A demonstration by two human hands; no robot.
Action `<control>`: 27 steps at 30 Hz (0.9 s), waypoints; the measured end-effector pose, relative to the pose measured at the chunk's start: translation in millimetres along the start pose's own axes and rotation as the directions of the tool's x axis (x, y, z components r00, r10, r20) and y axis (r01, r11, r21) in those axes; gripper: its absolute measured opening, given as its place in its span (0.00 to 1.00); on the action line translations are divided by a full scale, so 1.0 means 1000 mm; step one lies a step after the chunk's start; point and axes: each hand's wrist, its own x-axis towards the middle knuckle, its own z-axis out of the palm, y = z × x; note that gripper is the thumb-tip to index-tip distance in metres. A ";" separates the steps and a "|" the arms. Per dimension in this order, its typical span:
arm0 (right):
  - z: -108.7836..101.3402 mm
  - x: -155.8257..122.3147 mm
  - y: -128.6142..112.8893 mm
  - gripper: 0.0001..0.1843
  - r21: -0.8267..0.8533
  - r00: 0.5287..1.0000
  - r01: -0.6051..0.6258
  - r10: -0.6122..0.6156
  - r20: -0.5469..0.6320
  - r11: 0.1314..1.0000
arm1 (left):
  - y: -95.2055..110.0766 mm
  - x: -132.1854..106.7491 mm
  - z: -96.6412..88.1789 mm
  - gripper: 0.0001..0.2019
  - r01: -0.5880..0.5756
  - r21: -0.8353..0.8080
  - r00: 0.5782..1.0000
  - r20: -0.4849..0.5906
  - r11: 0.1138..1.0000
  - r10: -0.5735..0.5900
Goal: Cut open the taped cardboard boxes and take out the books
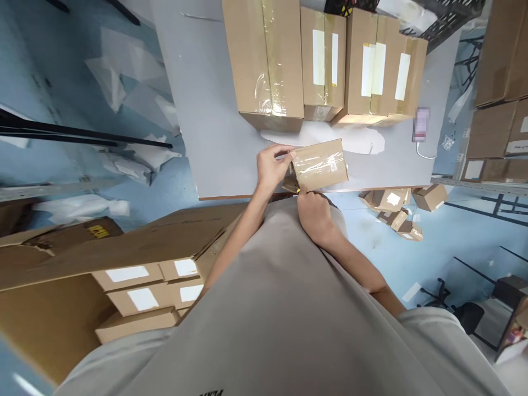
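Note:
A small brown cardboard box (322, 164), with shiny clear tape across its top, sits at the front edge of the grey table. At its left end, where a flap appears to stand loose, my left hand (271, 166) grips the upper corner between thumb and fingers. My right hand (317, 215) is closed in a fist just below the box's lower left corner. A tiny yellow bit (298, 190) shows by its fingertips. What this hand holds is mostly hidden.
Several taped cartons (270, 60) line the back of the table (214, 137), with white wrapping (355, 139) before them. A phone-like device (421, 124) with a cable lies right. A large open carton (136, 242) holding boxes stands left; cardboard scraps (391, 201) lie on the floor.

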 end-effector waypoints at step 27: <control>-0.003 0.051 0.167 0.23 0.345 0.934 0.136 -0.003 -0.359 0.929 | 0.039 -0.029 0.091 0.17 -0.380 0.332 0.921 0.223 0.863 0.319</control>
